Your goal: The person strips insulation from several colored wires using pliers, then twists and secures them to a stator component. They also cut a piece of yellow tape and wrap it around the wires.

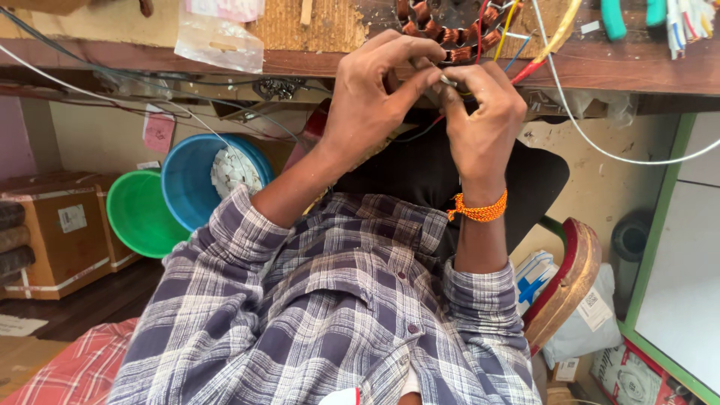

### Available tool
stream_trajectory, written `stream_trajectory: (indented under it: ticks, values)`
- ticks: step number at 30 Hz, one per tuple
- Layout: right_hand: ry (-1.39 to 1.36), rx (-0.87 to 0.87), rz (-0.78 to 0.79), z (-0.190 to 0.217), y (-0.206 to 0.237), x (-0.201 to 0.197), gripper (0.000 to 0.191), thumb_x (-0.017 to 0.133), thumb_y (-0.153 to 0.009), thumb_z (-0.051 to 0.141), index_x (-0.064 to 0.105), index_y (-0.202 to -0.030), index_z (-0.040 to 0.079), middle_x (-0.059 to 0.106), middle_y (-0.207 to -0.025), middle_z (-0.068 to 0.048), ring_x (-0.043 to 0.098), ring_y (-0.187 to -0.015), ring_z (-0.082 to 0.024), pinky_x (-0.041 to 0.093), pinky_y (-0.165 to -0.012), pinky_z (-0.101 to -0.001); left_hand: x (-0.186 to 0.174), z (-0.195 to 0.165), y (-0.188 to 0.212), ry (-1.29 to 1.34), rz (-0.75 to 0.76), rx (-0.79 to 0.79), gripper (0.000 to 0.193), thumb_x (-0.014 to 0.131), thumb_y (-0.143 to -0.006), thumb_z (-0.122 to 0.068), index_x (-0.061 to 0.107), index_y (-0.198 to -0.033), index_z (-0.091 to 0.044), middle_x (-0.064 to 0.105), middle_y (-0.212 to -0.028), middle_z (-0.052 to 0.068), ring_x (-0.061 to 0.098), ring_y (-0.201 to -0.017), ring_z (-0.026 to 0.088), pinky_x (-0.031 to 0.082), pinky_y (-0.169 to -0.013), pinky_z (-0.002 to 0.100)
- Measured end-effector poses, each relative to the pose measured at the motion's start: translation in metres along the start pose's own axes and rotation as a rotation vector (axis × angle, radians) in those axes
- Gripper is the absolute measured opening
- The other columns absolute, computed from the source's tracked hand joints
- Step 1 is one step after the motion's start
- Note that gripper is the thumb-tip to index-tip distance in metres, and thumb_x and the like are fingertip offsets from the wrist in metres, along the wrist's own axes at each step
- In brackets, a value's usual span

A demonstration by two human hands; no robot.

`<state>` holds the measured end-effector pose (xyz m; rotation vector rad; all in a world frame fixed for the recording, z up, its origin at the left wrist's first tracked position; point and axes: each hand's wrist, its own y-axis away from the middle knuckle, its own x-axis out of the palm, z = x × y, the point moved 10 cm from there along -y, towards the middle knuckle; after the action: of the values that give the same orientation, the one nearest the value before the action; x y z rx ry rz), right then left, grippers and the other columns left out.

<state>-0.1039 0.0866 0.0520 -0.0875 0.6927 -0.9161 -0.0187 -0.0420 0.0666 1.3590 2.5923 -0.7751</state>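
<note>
My left hand (375,94) and my right hand (480,112) meet at the front edge of the wooden workbench (630,71). Their fingertips pinch a thin wire end (448,79) between them. Just beyond the fingers lies a round motor stator with copper coils (450,26). Red, yellow, blue and white wires (525,45) run from the stator toward my hands. An orange thread band (478,210) circles my right wrist. Both arms wear rolled-up checked sleeves.
A blue bucket (191,184) with white bits and a green basin (139,214) stand on the floor at left, beside cardboard boxes (64,232). A clear plastic bag (217,41) lies on the bench. A wooden chair edge (574,281) and packages are at right.
</note>
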Motion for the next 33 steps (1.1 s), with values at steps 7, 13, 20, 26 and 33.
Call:
stream_trajectory:
  ticks: [7,13,20,26,33]
  values:
    - [-0.207,0.15,0.045,-0.021,-0.004,0.005,0.014,0.072,-0.093,-0.009,0.075,-0.105,-0.001,0.071,-0.096,-0.008,0.074,-0.082,-0.013,0.06,-0.066,-0.0247,-0.002,-0.012,0.017,-0.06,0.055,0.16,0.015,0.079,-0.092,-0.001,0.075,-0.104,-0.007,0.067,-0.101,0.006,0.07,-0.086,0.014,0.058,-0.074,0.029]
    - [-0.166,0.073,0.085,-0.008,-0.011,0.006,0.011,0.075,-0.095,-0.005,0.075,-0.106,-0.001,0.074,-0.101,-0.01,0.077,-0.088,-0.015,0.061,-0.07,-0.0252,0.014,-0.017,0.041,-0.228,0.404,0.269,0.009,0.078,-0.094,-0.012,0.076,-0.103,-0.01,0.071,-0.097,0.003,0.072,-0.084,0.021,0.056,-0.069,0.034]
    - [-0.268,0.09,0.152,0.007,0.033,-0.009,0.047,0.075,-0.097,0.004,0.059,-0.14,-0.004,0.071,-0.13,-0.018,0.073,-0.085,-0.015,0.061,-0.074,-0.0257,0.008,0.016,0.048,-0.482,0.451,-0.072,0.03,0.075,-0.089,-0.031,0.074,-0.114,-0.014,0.072,-0.095,0.008,0.071,-0.082,0.032,0.055,-0.066,0.044]
    - [-0.44,0.219,-0.26,-0.048,0.076,-0.058,0.024,0.061,-0.109,0.003,0.061,-0.132,-0.004,0.074,-0.119,-0.017,0.072,-0.082,-0.015,0.059,-0.071,-0.0261,0.009,0.034,0.055,-0.521,0.455,-0.285,0.026,0.074,-0.09,-0.03,0.074,-0.109,-0.013,0.074,-0.095,0.01,0.071,-0.081,0.034,0.055,-0.066,0.046]
    - [-0.378,0.393,-0.443,-0.108,0.148,-0.078,0.014,0.059,-0.107,0.001,0.067,-0.115,-0.006,0.075,-0.099,-0.017,0.066,-0.071,-0.014,0.052,-0.063,-0.0247,0.023,-0.012,0.046,-0.269,0.375,0.021,0.013,0.072,-0.095,-0.02,0.073,-0.105,-0.011,0.072,-0.094,0.007,0.071,-0.082,0.029,0.056,-0.069,0.04]
